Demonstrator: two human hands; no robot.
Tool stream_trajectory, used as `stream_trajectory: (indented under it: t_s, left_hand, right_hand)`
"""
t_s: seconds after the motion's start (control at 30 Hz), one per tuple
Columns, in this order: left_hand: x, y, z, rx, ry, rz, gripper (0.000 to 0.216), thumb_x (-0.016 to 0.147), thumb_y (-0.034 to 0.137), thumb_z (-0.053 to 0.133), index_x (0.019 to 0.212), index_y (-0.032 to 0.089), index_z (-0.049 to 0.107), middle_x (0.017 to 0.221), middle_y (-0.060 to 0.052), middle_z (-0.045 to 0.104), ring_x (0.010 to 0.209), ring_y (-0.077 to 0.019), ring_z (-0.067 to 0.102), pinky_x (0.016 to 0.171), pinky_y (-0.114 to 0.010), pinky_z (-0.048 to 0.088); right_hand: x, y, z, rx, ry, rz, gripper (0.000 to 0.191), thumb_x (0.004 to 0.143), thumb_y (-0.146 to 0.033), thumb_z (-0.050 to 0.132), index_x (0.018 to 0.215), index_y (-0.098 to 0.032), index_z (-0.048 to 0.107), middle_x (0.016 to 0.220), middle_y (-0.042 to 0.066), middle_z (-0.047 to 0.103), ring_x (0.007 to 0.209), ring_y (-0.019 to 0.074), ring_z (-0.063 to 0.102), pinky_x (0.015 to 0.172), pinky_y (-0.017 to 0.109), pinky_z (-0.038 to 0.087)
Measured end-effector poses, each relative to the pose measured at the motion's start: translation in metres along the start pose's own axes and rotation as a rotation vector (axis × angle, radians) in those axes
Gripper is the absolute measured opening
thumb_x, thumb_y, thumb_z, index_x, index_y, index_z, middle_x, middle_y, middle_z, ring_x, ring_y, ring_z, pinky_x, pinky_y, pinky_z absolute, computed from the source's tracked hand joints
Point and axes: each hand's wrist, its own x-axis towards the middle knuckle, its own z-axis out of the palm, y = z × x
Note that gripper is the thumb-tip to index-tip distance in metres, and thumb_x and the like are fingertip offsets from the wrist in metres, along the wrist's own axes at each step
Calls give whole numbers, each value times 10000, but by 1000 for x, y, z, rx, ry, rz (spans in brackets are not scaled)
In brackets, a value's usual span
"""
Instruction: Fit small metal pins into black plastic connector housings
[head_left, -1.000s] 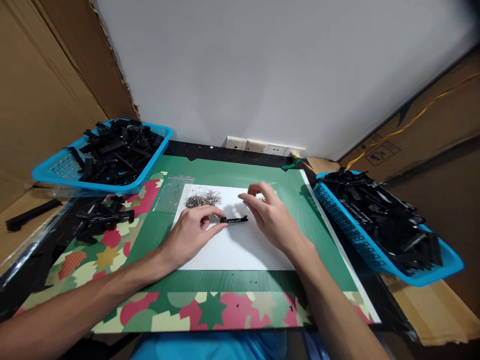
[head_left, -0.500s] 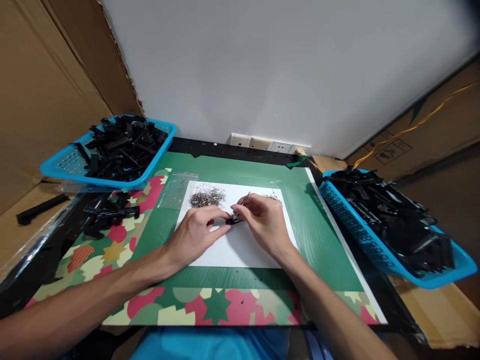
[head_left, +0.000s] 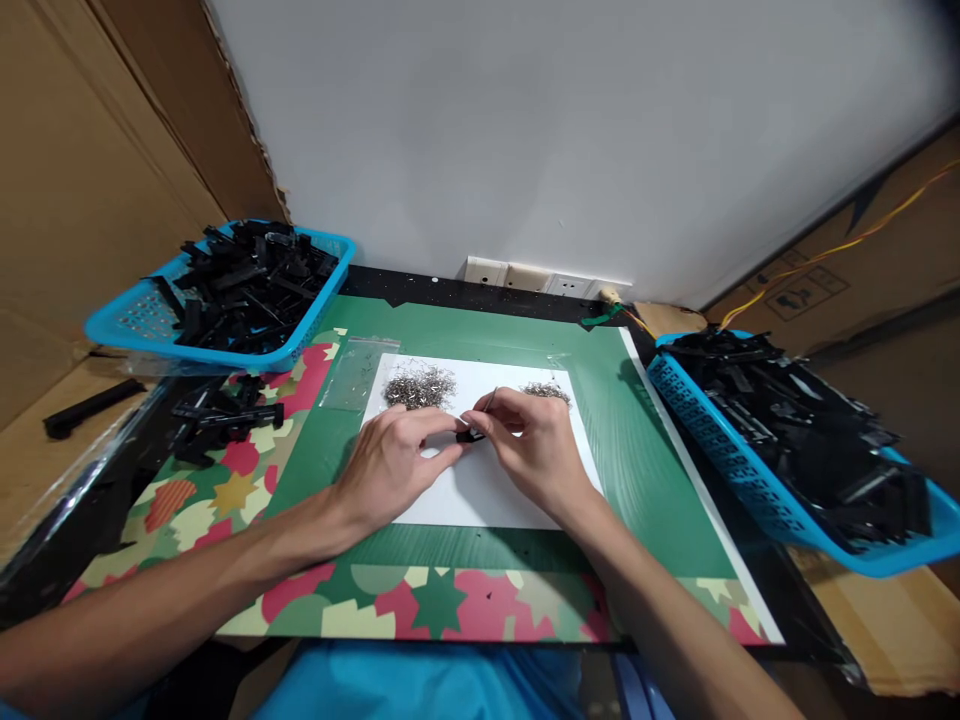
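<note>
My left hand [head_left: 397, 460] and my right hand [head_left: 529, 445] meet over a white sheet [head_left: 487, 490] on the green mat [head_left: 622, 450]. Between their fingertips sits a small black plastic part [head_left: 470, 435], pinched by my left thumb and forefinger. My right hand pinches a thin metal pin [head_left: 489, 402] that sticks up from the part. Two heaps of small metal pieces lie on the sheet behind the hands, one at the left [head_left: 420, 385] and one at the right [head_left: 545, 392].
A blue basket [head_left: 127, 325] of black parts stands at the back left, another blue basket [head_left: 720, 440] at the right. Loose black parts [head_left: 214, 415] lie on the patterned mat. An empty clear bag [head_left: 349, 375] lies beside the sheet. Wall sockets [head_left: 525, 278] sit behind.
My right hand came from the right heap to the black part, now with a thin pin in its fingers. Both hands closed together over the part, which is now mostly hidden.
</note>
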Motion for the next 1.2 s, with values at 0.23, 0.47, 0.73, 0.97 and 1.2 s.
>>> stream_trajectory:
  t_s: [0.23, 0.47, 0.73, 0.97, 1.2]
  left_hand:
    - [-3, -6, 3, 34, -21, 25, 275, 959, 231, 745, 1229, 261, 787, 1164, -19, 828, 835, -206, 737, 817, -384, 556]
    - [-1, -8, 5, 2, -12, -43, 252, 967, 287, 725, 1202, 250, 808, 1093, -37, 839, 885, -231, 751, 827, -354, 566]
    - [2, -8, 6, -117, 111, -181, 378, 933, 559, 727, 1122, 241, 805, 709, 16, 673, 584, -146, 560, 602, -257, 473]
    - [-2, -17, 10, -210, 118, -222, 453, 915, 615, 701, 1172, 251, 781, 602, 51, 490, 555, -141, 507, 529, -214, 426]
    - [-2, -27, 18, -274, 55, -190, 511, 928, 606, 701, 1310, 269, 745, 589, 56, 457, 519, -139, 458, 494, -219, 425]
  right_hand:
    - [-3, -3, 3, 9, 25, -5, 184, 973, -249, 690, 803, -195, 734, 719, 9, 758, 607, 131, 661, 621, 282, 498]
    - [-3, 4, 9, 23, 53, -33, 157, 984, -237, 678, 841, -204, 735, 760, 11, 768, 646, 150, 695, 649, 283, 546]
    - [4, 12, -25, -93, 74, -169, 253, 1117, -207, 449, 1167, -209, 697, 1048, 79, 728, 969, 202, 665, 884, 338, 528]
    - [-14, 3, -44, -287, -67, -89, 115, 1060, -302, 645, 1046, -229, 733, 993, 58, 664, 1013, 226, 566, 909, 350, 476]
    - [-28, 0, -50, -432, -5, -142, 88, 1048, -234, 640, 994, -239, 709, 976, 60, 705, 979, 244, 570, 863, 366, 469]
